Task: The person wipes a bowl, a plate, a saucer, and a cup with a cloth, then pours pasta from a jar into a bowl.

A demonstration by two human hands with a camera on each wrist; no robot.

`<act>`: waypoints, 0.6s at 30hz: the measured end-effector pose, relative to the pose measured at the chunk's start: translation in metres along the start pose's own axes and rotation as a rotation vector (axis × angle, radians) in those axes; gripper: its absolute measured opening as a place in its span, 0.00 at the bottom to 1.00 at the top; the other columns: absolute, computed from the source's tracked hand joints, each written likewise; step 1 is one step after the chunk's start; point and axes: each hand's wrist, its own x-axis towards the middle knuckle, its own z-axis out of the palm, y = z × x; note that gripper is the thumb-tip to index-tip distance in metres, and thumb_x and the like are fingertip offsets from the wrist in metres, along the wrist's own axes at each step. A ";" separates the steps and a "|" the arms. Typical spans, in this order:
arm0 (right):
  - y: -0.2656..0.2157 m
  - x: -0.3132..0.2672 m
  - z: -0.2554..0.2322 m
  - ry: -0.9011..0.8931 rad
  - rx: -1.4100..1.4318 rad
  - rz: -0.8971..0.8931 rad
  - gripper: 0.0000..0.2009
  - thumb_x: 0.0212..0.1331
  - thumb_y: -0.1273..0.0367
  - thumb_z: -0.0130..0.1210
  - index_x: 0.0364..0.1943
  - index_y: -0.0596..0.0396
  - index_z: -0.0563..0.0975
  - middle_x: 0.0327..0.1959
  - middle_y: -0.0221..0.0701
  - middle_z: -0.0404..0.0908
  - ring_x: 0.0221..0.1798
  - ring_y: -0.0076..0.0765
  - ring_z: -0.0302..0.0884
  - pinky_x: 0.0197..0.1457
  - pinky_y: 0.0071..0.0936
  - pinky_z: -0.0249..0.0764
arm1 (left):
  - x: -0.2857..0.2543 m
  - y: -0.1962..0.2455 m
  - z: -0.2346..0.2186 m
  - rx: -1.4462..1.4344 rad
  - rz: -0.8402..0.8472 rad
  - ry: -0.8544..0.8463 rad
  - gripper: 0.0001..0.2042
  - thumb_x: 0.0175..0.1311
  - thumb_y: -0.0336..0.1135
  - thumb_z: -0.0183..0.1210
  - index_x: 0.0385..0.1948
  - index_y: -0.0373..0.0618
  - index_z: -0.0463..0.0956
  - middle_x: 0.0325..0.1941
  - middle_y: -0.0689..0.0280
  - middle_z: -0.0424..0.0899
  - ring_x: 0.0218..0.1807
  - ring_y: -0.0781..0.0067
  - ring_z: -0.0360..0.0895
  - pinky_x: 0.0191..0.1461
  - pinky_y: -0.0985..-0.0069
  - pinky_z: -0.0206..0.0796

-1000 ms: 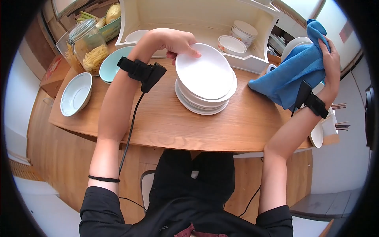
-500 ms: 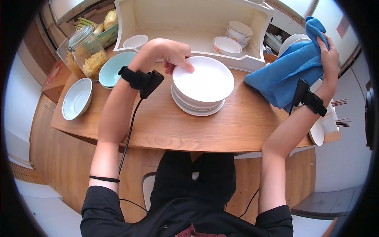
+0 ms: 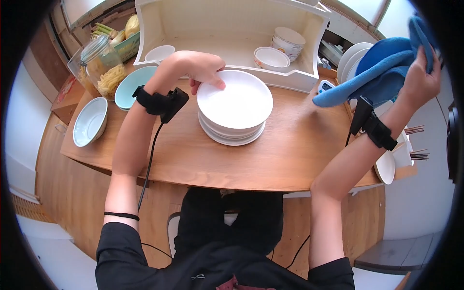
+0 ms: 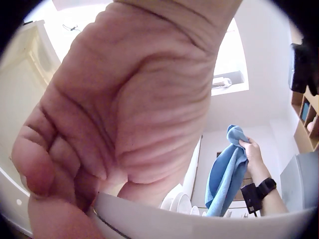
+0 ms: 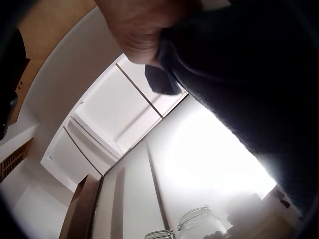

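My left hand [image 3: 207, 71] pinches the back-left rim of a white plate [image 3: 237, 99], thumb on top and fingers curled beneath. That plate lies on top of a stack of white plates [image 3: 231, 137] at the middle of the table. In the left wrist view, my palm [image 4: 124, 109] fills much of the picture above the plate's edge. My right hand [image 3: 421, 79] is raised at the far right, gripping a blue cloth [image 3: 372, 79] by its upper end. The cloth hangs and swings out to the left, dark and close in the right wrist view.
A cream shelf unit [image 3: 217, 58] with patterned bowls [image 3: 271, 59] stands behind the stack. At left are pale-blue bowls [image 3: 91, 121], a glass jar of pasta [image 3: 104, 67] and a vegetable basket [image 3: 128, 46]. Standing plates [image 3: 352, 55] and chopsticks [image 3: 418, 155] are at right.
The top plate, tilted up earlier, has come down level onto the stack with my left hand. My right hand has moved further right, and the cloth has swung with it.
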 end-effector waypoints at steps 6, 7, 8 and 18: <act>-0.013 -0.021 0.017 -0.972 0.194 0.165 0.17 0.63 0.57 0.55 0.52 0.44 0.80 0.43 0.31 0.81 0.48 0.31 0.77 0.57 0.30 0.69 | 0.001 -0.001 0.003 0.010 -0.020 0.009 0.19 0.59 0.40 0.57 0.43 0.30 0.73 0.22 0.55 0.81 0.20 0.67 0.80 0.25 0.73 0.73; -0.016 -0.027 0.020 -1.076 0.241 0.177 0.15 0.63 0.60 0.55 0.50 0.48 0.81 0.41 0.29 0.81 0.45 0.28 0.76 0.54 0.27 0.70 | 0.003 -0.003 0.004 -0.013 0.002 0.007 0.19 0.60 0.40 0.57 0.43 0.30 0.73 0.22 0.55 0.81 0.19 0.67 0.80 0.25 0.73 0.72; -0.021 -0.032 0.023 -1.164 0.278 0.172 0.14 0.62 0.63 0.56 0.49 0.51 0.80 0.40 0.30 0.80 0.45 0.27 0.76 0.53 0.25 0.70 | 0.002 -0.002 0.002 -0.036 0.026 0.007 0.19 0.60 0.40 0.57 0.42 0.30 0.73 0.23 0.54 0.81 0.19 0.67 0.80 0.25 0.73 0.72; -0.078 -0.077 0.063 -1.650 0.352 0.095 0.12 0.57 0.72 0.55 0.45 0.61 0.79 0.35 0.33 0.79 0.38 0.28 0.75 0.47 0.22 0.72 | -0.004 0.000 0.000 -0.079 0.055 -0.013 0.17 0.60 0.42 0.57 0.39 0.32 0.74 0.23 0.56 0.80 0.19 0.68 0.78 0.24 0.73 0.71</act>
